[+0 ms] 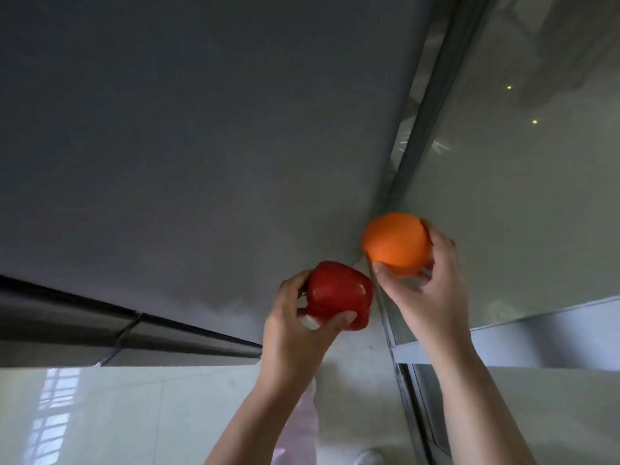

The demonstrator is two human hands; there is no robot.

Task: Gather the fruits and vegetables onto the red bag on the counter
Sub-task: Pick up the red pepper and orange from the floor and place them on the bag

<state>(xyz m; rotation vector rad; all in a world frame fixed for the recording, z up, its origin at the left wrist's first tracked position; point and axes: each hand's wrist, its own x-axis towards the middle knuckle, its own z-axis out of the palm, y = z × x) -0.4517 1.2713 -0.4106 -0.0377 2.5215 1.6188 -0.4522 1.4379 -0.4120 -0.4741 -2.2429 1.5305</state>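
Observation:
My left hand point(295, 327) grips a glossy red bell pepper point(339, 295) from below, fingers and thumb curled round it. My right hand point(432, 290) holds a round orange point(396, 243), with the thumb under it and the fingers behind. Both are raised in front of me, the orange a little higher and to the right of the pepper, the two apart. The red bag and the counter top are out of view.
A large grey flat surface point(201, 129) fills the upper left. A metal frame point(432, 95) runs diagonally beside a glass panel point(520, 179). Pale glossy floor tiles point(134, 414) lie below, and a foot point(369, 458) shows at the bottom edge.

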